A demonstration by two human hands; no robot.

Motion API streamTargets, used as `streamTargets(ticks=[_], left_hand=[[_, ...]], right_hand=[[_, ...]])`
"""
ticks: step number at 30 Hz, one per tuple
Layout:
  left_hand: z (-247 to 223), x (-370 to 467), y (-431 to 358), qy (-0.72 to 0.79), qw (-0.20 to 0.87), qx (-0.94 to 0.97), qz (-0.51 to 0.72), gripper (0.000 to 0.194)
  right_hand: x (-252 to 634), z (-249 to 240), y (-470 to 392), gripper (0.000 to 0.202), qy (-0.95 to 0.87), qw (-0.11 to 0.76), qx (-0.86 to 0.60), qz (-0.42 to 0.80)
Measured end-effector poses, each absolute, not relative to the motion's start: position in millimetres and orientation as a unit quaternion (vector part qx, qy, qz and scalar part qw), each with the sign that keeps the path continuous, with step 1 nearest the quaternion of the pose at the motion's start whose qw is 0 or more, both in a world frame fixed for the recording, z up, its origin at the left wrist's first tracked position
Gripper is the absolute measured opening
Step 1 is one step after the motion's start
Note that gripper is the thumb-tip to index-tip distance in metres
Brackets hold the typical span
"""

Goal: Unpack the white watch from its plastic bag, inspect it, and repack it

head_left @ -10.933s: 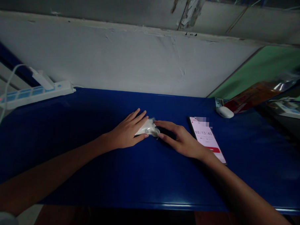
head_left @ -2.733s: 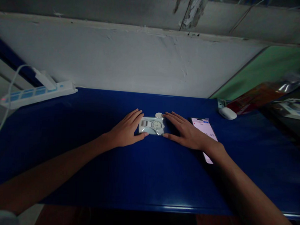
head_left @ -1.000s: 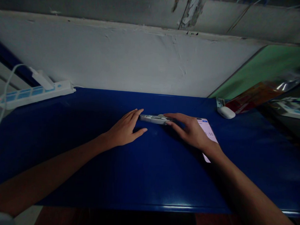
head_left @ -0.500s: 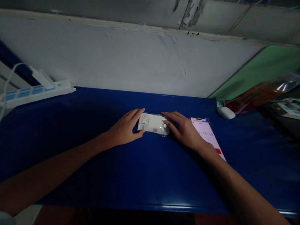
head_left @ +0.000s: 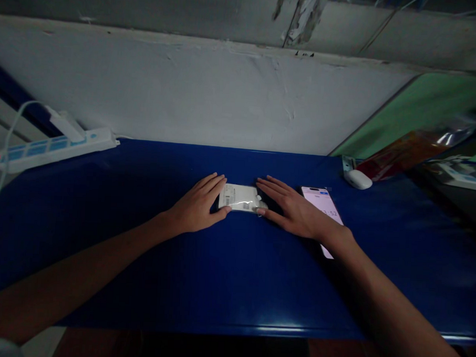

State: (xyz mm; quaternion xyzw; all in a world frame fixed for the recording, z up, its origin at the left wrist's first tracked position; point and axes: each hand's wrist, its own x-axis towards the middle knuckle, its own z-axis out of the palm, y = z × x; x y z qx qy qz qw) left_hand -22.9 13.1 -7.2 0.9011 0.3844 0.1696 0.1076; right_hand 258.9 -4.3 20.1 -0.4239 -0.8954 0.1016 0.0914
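A small clear plastic packet with a white, printed, barcoded insert lies flat on the blue table. Its right end is loose clear film with a small white piece under it. My left hand rests at the packet's left end, thumb at the near corner and straight fingers at the far corner. At the right end lies my right hand, fingers stretched out and thumb touching the film's near edge. Both hands are open, palms down. Under my right wrist, a phone with a lit timer screen is partly hidden.
A white power strip with a plug and cable sits at the left. Back right are a white rounded case and a clear bag with reddish-brown contents, near a green panel. A white wall bounds the table's back.
The packet now lies flatter and slightly nearer me. My right hand has flattened, its thumb moving to the packet's near right corner. The phone's lower part is more covered by my right wrist.
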Motion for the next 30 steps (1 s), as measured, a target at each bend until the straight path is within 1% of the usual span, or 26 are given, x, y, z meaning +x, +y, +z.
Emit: streamTargets(ticks=[3,8,12,16,19,23,26,30], left_hand=[[-6.0,-22.8,12.8,0.382,0.101,0.904,0.166,0.064],[-6.2,-22.6,12.9,0.378,0.094,0.904,0.179,0.058],[-7.8,-22.5,13.5,0.378,0.094,0.903,0.181,0.059],[-8.5,-22.2,13.9,0.377,0.090,0.904,0.178,0.059],[-8.3,-22.9,13.6,0.373,0.087,0.906,0.181,0.058],[-8.7,-24.2,13.0,0.361,0.089,0.909,0.188,0.056],[-9.4,-24.4,12.5,0.359,0.091,0.908,0.193,0.058],[-9.3,-23.6,11.9,0.360,0.093,0.909,0.189,0.061]], right_hand=[[257.7,16.3,-4.4,0.076,-0.896,0.083,-0.422,0.109],[257.3,8.9,-7.0,0.082,-0.886,0.062,-0.447,0.107],[257.7,6.2,-7.4,0.087,-0.877,0.063,-0.463,0.116],[257.9,7.2,-6.4,0.092,-0.876,0.046,-0.465,0.123],[256.7,8.8,-5.9,0.093,-0.873,0.057,-0.468,0.125],[248.5,11.5,-6.9,0.082,-0.864,0.111,-0.477,0.115],[236.7,12.4,-9.9,0.070,-0.863,0.153,-0.469,0.104],[223.5,10.3,-13.2,0.059,-0.853,0.200,-0.474,0.090]])
